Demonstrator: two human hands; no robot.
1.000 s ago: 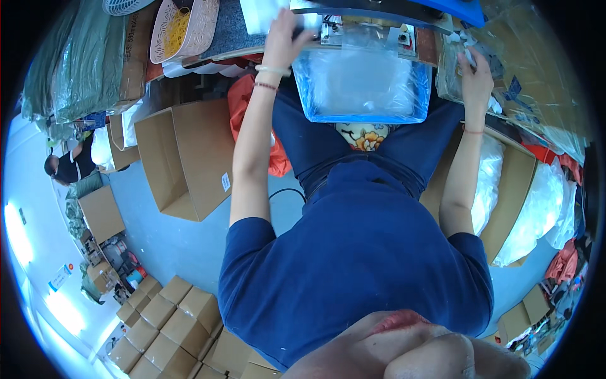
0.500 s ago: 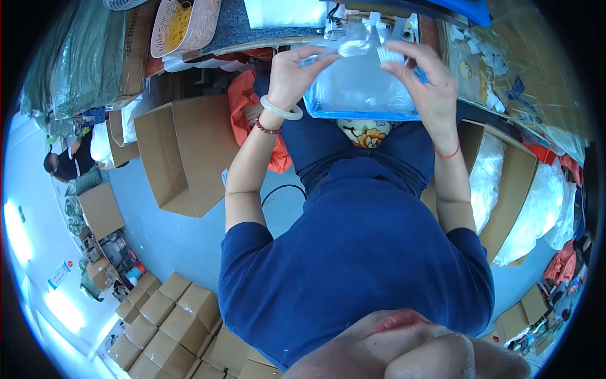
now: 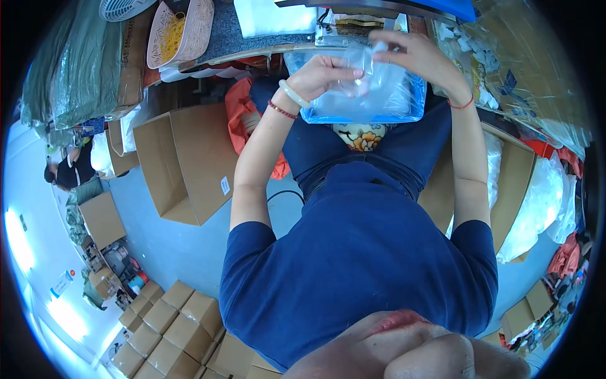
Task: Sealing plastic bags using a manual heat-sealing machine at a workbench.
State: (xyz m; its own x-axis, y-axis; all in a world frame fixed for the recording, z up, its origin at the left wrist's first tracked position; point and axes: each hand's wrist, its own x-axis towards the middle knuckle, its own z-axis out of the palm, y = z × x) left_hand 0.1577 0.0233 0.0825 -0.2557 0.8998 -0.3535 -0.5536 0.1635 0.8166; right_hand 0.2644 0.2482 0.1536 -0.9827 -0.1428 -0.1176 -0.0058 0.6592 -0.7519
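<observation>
My left hand (image 3: 328,74) is closed, thumb and fingers pinching a thin clear plastic piece (image 3: 361,66), perhaps a small bag; glare and blur hide its exact form. On the right, my right hand (image 3: 413,55) has thumb and forefinger together at the upper edge of the same plastic, where a whitish bit shows. Below both hands, a blue-rimmed tray (image 3: 363,119) lined with clear film rests by my lap, with clear plastic pieces in it. Just beyond the hands sits a metal fixture (image 3: 360,24) with a brass-coloured bar.
A white sheet stack (image 3: 274,18) and a pale basket of yellow rubber bands (image 3: 170,38) stand on the bench. An open carton (image 3: 189,164) is at my left; another carton (image 3: 514,196) with clear bags is at my right. Stacked boxes (image 3: 170,328) lie farther back. Another person (image 3: 72,167) is far left.
My left hand has moved right and slightly down, nearer the right hand. My right hand has shifted slightly up. The plastic has come away from in front of the fixture, lower over the tray.
</observation>
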